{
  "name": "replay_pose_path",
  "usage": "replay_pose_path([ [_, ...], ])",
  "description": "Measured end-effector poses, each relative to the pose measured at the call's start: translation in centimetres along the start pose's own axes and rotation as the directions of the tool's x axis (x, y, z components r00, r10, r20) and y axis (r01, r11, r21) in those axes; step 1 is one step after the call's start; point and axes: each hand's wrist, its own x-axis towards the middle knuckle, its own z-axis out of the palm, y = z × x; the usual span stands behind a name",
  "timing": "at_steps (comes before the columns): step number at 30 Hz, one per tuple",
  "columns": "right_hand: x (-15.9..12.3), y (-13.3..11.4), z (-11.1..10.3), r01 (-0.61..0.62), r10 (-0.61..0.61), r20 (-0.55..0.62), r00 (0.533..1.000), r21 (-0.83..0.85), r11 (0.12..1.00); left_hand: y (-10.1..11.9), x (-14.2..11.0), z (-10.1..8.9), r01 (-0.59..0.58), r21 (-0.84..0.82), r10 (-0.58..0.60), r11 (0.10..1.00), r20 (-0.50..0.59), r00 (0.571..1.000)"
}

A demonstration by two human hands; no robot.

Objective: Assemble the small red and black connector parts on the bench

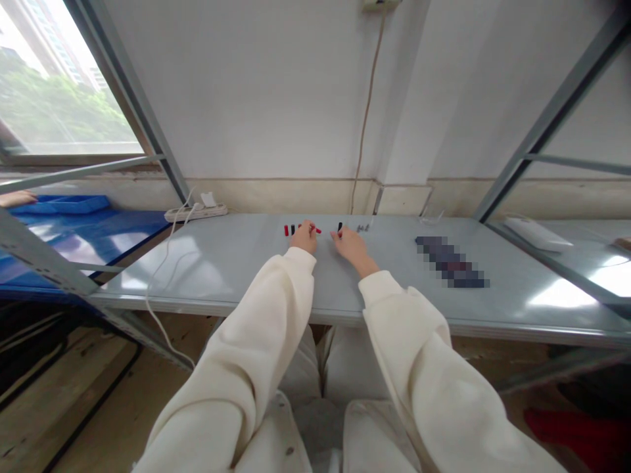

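Observation:
My left hand [304,236] rests at the middle of the grey table top [221,276], its fingers pinched on a small red piece [316,230]. Just left of those fingers stand a short red piece [286,230] and a short black piece [292,229]. My right hand [349,246] lies close by, its fingertips on a small black piece [340,226]. The picture is too coarse to show what these pieces are. Several tiny metal parts [363,228] sit to the right of that black piece.
A pixelated dark strip [451,261] lies on the table to the right. A white power strip [196,211] with cables sits at the back left. Beyond a metal upright, another person's hand [17,198] lies near a blue mat [83,230]. A white object [537,233] rests on the right-hand surface.

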Motion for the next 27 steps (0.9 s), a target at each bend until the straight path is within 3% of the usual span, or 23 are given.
replay_pose_path([
  [4, 0.2, -0.2, 0.0, -0.038, 0.038, 0.002, 0.999, 0.068, 0.997, 0.7, -0.2, 0.2, 0.030, -0.376, 0.000, 0.926, 0.080, 0.997],
  [8, 0.5, -0.3, -0.1, 0.022, -0.019, -0.017, 1.000, 0.168, 0.986, 1.2, -0.3, -0.3, 0.115, -0.581, -0.013, 0.806, 0.176, 0.984],
  [12, 0.7, -0.3, -0.1, 0.017, -0.014, -0.011, 1.000, 0.389, 0.921, 1.3, -0.2, -0.6, 0.159, -0.662, -0.034, 0.733, 0.198, 0.980],
  [17, 0.5, -0.5, -0.2, -0.049, 0.033, 0.036, 0.999, 0.732, 0.680, 1.1, -0.1, -0.7, 0.230, -0.723, -0.073, 0.651, 0.242, 0.967],
  [20, 0.2, -0.8, -0.4, -0.066, 0.040, 0.053, 0.998, 0.800, 0.597, 1.0, -0.1, -0.7, 0.237, -0.736, -0.095, 0.634, 0.230, 0.969],
  [27, 0.0, -1.0, -0.6, -0.065, 0.025, 0.062, 0.998, 0.824, 0.563, 0.3, 0.2, -0.2, 0.165, -0.734, -0.065, 0.659, 0.164, 0.984],
])
